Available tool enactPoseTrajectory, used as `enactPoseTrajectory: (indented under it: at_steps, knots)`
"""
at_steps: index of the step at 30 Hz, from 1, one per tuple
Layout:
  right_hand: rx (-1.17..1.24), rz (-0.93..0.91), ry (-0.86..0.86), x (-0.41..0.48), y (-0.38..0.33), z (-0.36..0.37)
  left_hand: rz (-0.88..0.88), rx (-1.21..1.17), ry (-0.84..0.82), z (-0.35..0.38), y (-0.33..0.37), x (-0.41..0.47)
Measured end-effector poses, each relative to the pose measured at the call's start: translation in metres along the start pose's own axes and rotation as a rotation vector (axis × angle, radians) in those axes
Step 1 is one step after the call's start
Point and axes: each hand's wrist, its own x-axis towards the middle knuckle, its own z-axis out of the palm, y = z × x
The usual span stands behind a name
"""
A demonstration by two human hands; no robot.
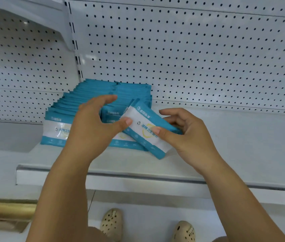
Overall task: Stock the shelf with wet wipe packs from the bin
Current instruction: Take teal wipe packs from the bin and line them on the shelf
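Teal-and-white soft pack (148, 131), tilted at frame centre over the shelf (225, 145), pinched by left hand (92, 130) and right hand (188, 135); likely light, slippery; best held by edges.

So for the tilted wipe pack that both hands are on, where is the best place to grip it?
Probably by its two short ends, one from each side. The tilted wet wipe pack is flat and long, leaning on the front of the right row of packs. The left hand pinches its upper-left end, the right hand its lower-right end, leaving the face clear.
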Motion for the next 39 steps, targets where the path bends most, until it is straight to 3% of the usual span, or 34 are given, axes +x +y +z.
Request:
enactPoseTrajectory:
  at_steps: [3,9,13,18,23,27,39]
  knots:
    - [-0.071,-0.015,-0.009,0.004,0.002,0.014,0.027,0.226,-0.076,-0.009,-0.010,-0.002]
    - [-0.170,-0.062,-0.013,0.010,0.008,0.042,0.090,0.411,-0.132,-0.009,-0.029,0.005]
    - [-0.280,-0.022,0.038,0.007,0.010,0.040,0.091,0.425,-0.132,-0.007,-0.033,0.006]
    - [-0.271,0.162,-0.046,0.001,0.012,0.033,0.103,0.431,-0.125,-0.006,-0.035,0.007]
    - [-0.221,0.080,-0.030,0.005,0.014,0.045,0.087,0.425,-0.139,-0.001,-0.036,0.007]
    - [-0.275,0.027,0.027,0.014,0.015,0.053,0.081,0.411,-0.023,0.003,-0.043,0.014]
    - [-0.325,0.076,0.004,0.012,0.018,0.059,-0.334,0.508,-0.012,-0.008,-0.061,0.008]
